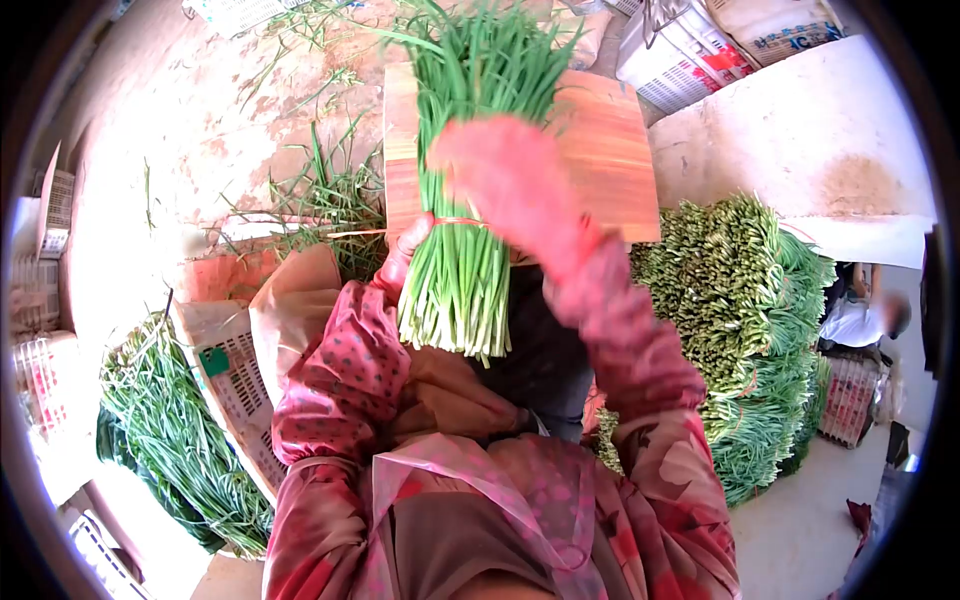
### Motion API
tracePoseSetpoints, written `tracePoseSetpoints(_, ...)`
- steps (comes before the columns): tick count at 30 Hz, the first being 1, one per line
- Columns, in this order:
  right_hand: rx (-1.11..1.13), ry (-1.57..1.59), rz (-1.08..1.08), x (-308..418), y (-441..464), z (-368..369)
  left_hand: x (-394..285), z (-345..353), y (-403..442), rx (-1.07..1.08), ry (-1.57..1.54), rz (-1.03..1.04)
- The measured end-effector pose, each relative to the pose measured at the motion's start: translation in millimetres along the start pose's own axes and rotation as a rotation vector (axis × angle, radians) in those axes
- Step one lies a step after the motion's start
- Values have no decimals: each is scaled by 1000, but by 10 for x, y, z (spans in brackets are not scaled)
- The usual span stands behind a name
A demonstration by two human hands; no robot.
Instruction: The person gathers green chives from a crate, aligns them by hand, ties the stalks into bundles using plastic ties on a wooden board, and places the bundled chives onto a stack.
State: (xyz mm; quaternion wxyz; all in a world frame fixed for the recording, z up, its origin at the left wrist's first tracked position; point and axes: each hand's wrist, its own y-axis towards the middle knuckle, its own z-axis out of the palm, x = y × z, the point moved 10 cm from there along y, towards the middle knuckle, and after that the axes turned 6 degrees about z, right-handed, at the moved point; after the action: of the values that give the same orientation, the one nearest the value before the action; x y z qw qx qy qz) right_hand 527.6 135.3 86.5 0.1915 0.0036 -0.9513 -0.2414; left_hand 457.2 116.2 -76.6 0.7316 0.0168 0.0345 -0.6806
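Observation:
A thick bundle of green stalks lies with its pale cut ends toward me and its leaves on a wooden board. A thin reddish band crosses the stalks. My left hand, in a pink glove, grips the bundle's left side near the band. My right hand, also gloved in pink, is blurred by motion over the upper stalks; its fingers cannot be made out.
Tied bundles are stacked at the right. Greens fill a crate at the left. Loose leaves litter the floor. White crates stand at the top right. Another person is at the far right.

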Motion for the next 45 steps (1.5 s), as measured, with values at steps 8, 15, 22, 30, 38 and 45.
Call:
tracePoseSetpoints(8, -124, 179, 722, -562, -191, -574, -16, 37, -218, 9, -35, 63)
tracePoseSetpoints(15, 28, -142, 580, 63, -178, 132, -47, -20, -300, -29, 26, 159)
tracePoseSetpoints(22, -287, 144, 935, -533, -347, -834, -17, 327, -344, 205, -154, 54)
tracePoseSetpoints(30, -22, -271, 498, 677, -151, -17, -66, 235, -411, -12, 22, 164)
tracePoseSetpoints(38, -506, 303, 882, -543, -531, -956, 29, 158, -369, 181, -106, 121)
tracePoseSetpoints(45, 35, 235, 699, 581, -533, -252, -170, 421, -408, 201, 106, 348)
